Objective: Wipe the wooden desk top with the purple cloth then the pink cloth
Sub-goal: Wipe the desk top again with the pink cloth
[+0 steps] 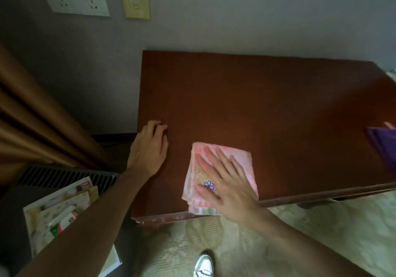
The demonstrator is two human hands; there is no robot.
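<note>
A: Which step is in hand?

B: The second pass, it is judged. A folded pink terry cloth with a small purple flower [220,176] is pressed flat onto the reddish-brown wooden bench [267,105] near its front edge by the right hand [227,182], fingers [211,159] spread straight across the fabric. A folded purple cloth [383,146] is seen set aside at the bench's right edge, well apart.

A: And the left hand?

B: The left hand [147,148] is rested on the bench's left edge, just beside the pink cloth, fingers loosely curled and nothing held.

A: What is called for next?

B: Sweeping strokes towards the unwiped far side, with pressure kept even.
</note>
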